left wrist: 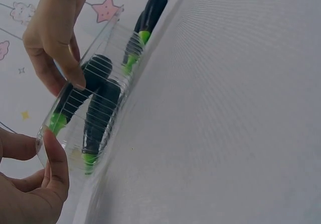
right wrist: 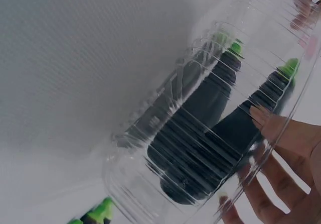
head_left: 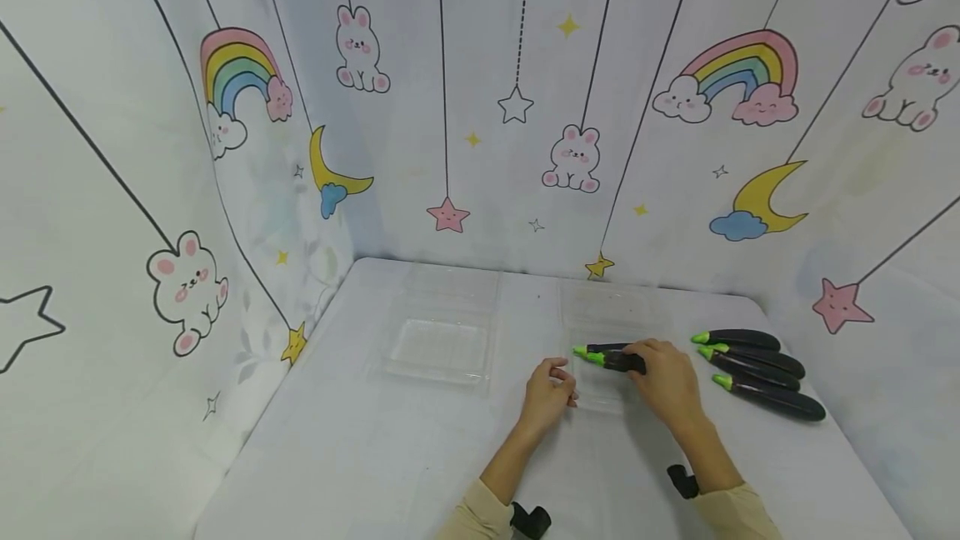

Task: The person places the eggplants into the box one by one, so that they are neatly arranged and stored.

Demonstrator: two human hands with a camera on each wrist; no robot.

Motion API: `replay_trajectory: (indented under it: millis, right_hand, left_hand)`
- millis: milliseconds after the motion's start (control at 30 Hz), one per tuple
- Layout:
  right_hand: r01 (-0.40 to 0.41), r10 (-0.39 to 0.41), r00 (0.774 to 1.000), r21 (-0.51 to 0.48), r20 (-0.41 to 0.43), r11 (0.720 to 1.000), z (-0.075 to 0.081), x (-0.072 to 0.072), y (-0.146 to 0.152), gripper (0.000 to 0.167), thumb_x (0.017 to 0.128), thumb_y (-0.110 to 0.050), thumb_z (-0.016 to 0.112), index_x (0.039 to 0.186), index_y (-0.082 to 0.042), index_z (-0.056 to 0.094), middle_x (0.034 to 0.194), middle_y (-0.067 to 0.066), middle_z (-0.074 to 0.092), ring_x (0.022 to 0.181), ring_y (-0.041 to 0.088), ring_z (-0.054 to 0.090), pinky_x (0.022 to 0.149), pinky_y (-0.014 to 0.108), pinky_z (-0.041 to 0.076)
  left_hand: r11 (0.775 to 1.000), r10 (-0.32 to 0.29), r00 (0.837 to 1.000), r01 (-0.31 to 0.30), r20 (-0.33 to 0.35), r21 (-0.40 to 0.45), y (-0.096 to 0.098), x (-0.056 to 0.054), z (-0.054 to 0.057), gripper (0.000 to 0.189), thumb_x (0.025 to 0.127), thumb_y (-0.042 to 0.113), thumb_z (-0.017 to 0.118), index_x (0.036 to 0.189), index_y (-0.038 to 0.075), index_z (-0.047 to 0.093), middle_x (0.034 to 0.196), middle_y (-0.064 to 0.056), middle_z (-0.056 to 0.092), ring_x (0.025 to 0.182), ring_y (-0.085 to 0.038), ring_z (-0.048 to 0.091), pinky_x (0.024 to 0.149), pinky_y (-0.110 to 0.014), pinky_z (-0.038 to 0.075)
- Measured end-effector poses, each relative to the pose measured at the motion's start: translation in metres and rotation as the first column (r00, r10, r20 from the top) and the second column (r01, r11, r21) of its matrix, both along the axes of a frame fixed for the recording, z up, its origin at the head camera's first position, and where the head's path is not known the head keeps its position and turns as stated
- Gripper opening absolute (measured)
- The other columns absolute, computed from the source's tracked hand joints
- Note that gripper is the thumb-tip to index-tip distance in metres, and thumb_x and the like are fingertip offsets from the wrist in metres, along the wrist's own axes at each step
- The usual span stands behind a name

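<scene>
A clear plastic clamshell box (head_left: 600,405) lies on the white table with its lid (head_left: 603,304) laid back behind it. My left hand (head_left: 550,394) pinches the box's left rim between thumb and fingers, as the left wrist view shows. With my right hand (head_left: 666,382) I grip a dark eggplant (head_left: 621,362) with a bright green stem end, over the near part of the box. Beside it, a second eggplant (left wrist: 100,118) rests inside the box. Through the ribbed clear wall, the right wrist view shows both eggplants (right wrist: 200,103), their green ends pointing toward my left hand.
Several loose eggplants (head_left: 768,398) lie at the table's right side, green ends to the left. Another clear clamshell box (head_left: 438,377) stands open on the left. A printed cloth (head_left: 480,165) with rabbits, stars and rainbows hangs behind the table.
</scene>
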State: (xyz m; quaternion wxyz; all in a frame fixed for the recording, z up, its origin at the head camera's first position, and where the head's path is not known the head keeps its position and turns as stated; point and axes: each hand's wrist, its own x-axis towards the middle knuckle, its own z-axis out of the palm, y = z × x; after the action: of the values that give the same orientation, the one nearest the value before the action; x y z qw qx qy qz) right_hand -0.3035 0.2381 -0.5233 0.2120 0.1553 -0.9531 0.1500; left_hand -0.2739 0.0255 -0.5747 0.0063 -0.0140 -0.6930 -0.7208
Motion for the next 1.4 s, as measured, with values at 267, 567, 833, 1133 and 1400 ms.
replay_trajectory:
  millis: [267, 567, 833, 1133, 1400]
  right_hand:
    - [-0.003, 0.003, 1.0, 0.018, 0.017, 1.0, -0.005, -0.005, -0.003, 0.036, 0.074, 0.001, 0.089, 0.108, -0.005, 0.079, 0.113, 0.018, 0.074, 0.104, 0.042, 0.067, 0.083, 0.062, 0.052]
    - [0.005, -0.009, 0.998, 0.067, 0.059, 0.998, -0.011, -0.009, -0.011, 0.035, 0.072, -0.001, 0.091, 0.105, -0.006, 0.08, 0.113, 0.018, 0.074, 0.105, 0.042, 0.066, 0.08, 0.061, 0.052]
    - [0.001, -0.007, 0.997, 0.075, 0.08, 0.997, -0.017, -0.011, -0.013, 0.034, 0.072, -0.003, 0.092, 0.104, -0.006, 0.08, 0.113, 0.018, 0.074, 0.107, 0.043, 0.065, 0.083, 0.062, 0.053]
    - [0.009, -0.016, 0.995, 0.077, 0.097, 0.997, -0.02, -0.012, -0.011, 0.032, 0.073, -0.004, 0.092, 0.103, -0.007, 0.081, 0.112, 0.018, 0.074, 0.107, 0.044, 0.065, 0.08, 0.063, 0.054]
    - [0.023, -0.031, 0.995, 0.081, 0.1, 0.996, -0.023, -0.013, -0.009, 0.033, 0.072, -0.004, 0.092, 0.103, -0.007, 0.081, 0.112, 0.019, 0.074, 0.106, 0.045, 0.066, 0.079, 0.063, 0.054]
  left_hand:
    - [1.0, -0.002, 1.0, 0.002, 0.007, 0.017, 0.001, 0.001, 0.001, 0.038, 0.1, -0.002, 0.062, 0.137, -0.009, 0.056, 0.096, -0.004, 0.062, 0.066, -0.013, 0.066, 0.062, -0.027, 0.062]
    - [1.0, 0.006, 1.0, -0.006, 0.008, -0.008, 0.0, 0.002, -0.001, 0.039, 0.1, -0.002, 0.062, 0.137, -0.009, 0.055, 0.096, -0.004, 0.062, 0.067, -0.014, 0.067, 0.06, -0.024, 0.06]
    - [1.0, 0.001, 1.0, -0.001, -0.005, 0.006, 0.001, 0.0, -0.002, 0.04, 0.099, -0.003, 0.062, 0.137, -0.011, 0.054, 0.096, -0.005, 0.062, 0.065, -0.01, 0.065, 0.06, -0.022, 0.06]
    - [1.0, 0.001, 1.0, -0.001, -0.014, 0.01, 0.001, 0.0, -0.001, 0.039, 0.099, -0.005, 0.061, 0.137, -0.012, 0.054, 0.097, -0.007, 0.062, 0.066, -0.008, 0.064, 0.06, -0.023, 0.06]
    - [1.0, -0.003, 1.0, 0.003, -0.017, 0.02, 0.002, 0.0, 0.0, 0.038, 0.099, -0.006, 0.061, 0.136, -0.012, 0.054, 0.097, -0.01, 0.062, 0.065, -0.007, 0.063, 0.061, -0.024, 0.061]
